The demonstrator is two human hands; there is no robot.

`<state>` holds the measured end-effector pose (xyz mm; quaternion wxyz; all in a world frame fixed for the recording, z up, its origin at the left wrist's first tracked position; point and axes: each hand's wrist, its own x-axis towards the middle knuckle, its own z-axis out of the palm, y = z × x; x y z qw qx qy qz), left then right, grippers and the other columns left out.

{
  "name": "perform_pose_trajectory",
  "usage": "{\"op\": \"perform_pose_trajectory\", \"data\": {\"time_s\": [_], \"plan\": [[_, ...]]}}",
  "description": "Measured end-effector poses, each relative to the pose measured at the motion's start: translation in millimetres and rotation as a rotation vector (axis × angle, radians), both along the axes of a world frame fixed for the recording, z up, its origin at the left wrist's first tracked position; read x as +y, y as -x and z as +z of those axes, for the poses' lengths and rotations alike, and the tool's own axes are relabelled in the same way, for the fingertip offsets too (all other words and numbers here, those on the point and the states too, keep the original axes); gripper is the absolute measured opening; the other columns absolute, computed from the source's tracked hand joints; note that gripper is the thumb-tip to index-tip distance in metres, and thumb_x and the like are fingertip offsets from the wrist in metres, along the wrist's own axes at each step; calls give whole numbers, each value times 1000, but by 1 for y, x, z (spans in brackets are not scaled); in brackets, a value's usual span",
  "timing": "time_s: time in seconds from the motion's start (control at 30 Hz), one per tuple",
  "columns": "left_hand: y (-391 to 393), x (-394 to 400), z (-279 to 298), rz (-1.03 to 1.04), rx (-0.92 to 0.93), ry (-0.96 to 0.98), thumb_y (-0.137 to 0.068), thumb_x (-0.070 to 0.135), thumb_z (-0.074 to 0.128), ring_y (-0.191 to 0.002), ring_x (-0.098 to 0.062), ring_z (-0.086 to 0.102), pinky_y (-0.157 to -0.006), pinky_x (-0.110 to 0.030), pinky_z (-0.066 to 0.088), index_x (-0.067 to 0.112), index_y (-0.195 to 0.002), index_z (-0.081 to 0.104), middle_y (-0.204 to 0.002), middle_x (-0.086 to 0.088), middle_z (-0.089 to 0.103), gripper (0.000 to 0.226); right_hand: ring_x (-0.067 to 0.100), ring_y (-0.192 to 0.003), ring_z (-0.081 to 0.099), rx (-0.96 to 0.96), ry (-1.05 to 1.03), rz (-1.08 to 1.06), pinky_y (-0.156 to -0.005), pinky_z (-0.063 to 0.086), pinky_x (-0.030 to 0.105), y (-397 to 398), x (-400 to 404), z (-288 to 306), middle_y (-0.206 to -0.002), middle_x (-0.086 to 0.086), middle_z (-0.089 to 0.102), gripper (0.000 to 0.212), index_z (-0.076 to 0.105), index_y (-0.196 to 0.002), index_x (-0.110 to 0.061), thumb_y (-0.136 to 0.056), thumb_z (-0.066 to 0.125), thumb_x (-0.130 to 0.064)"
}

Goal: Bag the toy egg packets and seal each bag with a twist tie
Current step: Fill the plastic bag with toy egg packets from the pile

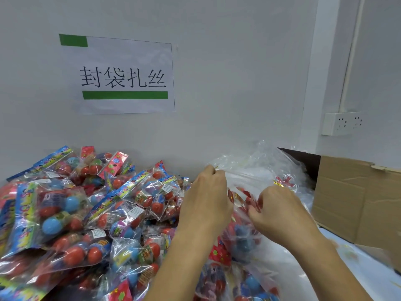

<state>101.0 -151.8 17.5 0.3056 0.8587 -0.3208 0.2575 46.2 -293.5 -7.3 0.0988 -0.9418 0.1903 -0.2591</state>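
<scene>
We hold the big clear plastic bag (245,213) with both hands, near the middle of the table, and it already has toy egg packets with red and blue eggs inside. Our left hand (206,198) is curled and pinches the top edge of the bag, up by the wall. Our right hand (280,211) is curled too and grips the crinkly plastic lower down, with a thin shiny gold twist tie (278,184) poking out above its fingers. The big heap of loose toy egg packets (86,213) sits to the left, and a brown cardboard box (358,203) stands to the right. We think the next job is closing the bag. We should bunch the top into a tight neck first, so no packet slips out. Then we wrap the tie close above the packets and twist it snug.
</scene>
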Motion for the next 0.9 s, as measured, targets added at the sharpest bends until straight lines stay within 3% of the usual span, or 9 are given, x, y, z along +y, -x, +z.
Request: {"op": "perform_pose_trajectory", "data": {"time_s": [0.1, 0.17, 0.3, 0.43, 0.53, 0.67, 0.77, 0.83, 0.9], "plan": [[1, -1, -1, 5, -4, -16, -91, 2, 46, -92, -24, 56, -71, -32, 44, 8, -103, 61, -103, -2, 50, 21, 22, -76, 52, 20, 56, -22, -58, 35, 29, -1, -2, -1, -82, 1, 58, 20, 62, -75, -17, -88, 54, -30], [1, -1, -1, 8, 3, -7, -91, 2, 46, -94, -24, 56, -74, -33, 46, 8, -108, 62, -106, -2, 51, 24, 21, -81, 57, -16, 79, -30, -60, 40, 30, -2, -3, -1, -88, -1, 62, 21, 68, -82, -17, -89, 54, -30], [-2, 2, 1, 19, 15, 7, -89, 0, 45, -95, -24, 56, -72, -33, 45, 8, -107, 62, -104, -3, 51, 26, 19, -70, 55, -188, 39, -24, -52, 32, 29, -6, -4, 2, -75, -3, 60, 33, 69, -70, -14, -92, 61, -37], [-3, 4, 2, 41, 35, -20, -89, 1, 44, -90, -26, 54, -68, -32, 38, 8, -100, 61, -100, -2, 49, 21, 21, -48, 41, -99, 29, -12, -44, 26, 28, -7, -6, 0, -46, 1, 40, 53, 50, -49, -11, -93, 60, -37], [-1, 5, 2, 43, 42, -44, -88, 2, 44, -79, -24, 46, -66, -32, 34, 10, -83, 51, -91, -1, 43, 12, 22, -46, 33, -3, 27, 2, -45, 27, 31, -8, -6, -3, -44, 2, 32, 54, 36, -48, -10, -94, 57, -31], [0, 5, 2, 40, 41, -46, -90, 3, 46, -76, -22, 44, -65, -32, 35, 13, -79, 46, -89, 1, 40, 15, 19, -49, 34, 3, 52, 23, -48, 26, 31, -7, -2, -5, -51, 2, 35, 56, 44, -50, -11, -98, 52, -39], [-2, 6, 3, 46, 46, -43, -92, 5, 45, -77, -22, 44, -64, -32, 34, 13, -78, 45, -88, 1, 40, 16, 17, -76, 54, -102, 66, 70, -64, 40, 30, -7, -1, -4, -76, -3, 53, 36, 70, -77, -24, -99, 50, -43], [-3, 8, 4, 48, 56, -44, -93, 6, 44, -79, -23, 45, -64, -31, 34, 14, -78, 45, -87, 1, 40, 16, 15, -91, 57, -181, 44, 123, -77, 46, 30, -8, 0, -3, -91, -7, 58, 23, 74, -102, -29, -99, 53, -36], [-4, 8, 3, 27, 60, -28, -94, 9, 43, -85, -22, 49, -68, -32, 39, 13, -87, 53, -92, 0, 45, 13, 15, -93, 57, -229, 69, 175, -80, 48, 31, -10, 4, -3, -92, -8, 62, 20, 74, -109, -27, -95, 59, -25]]}}
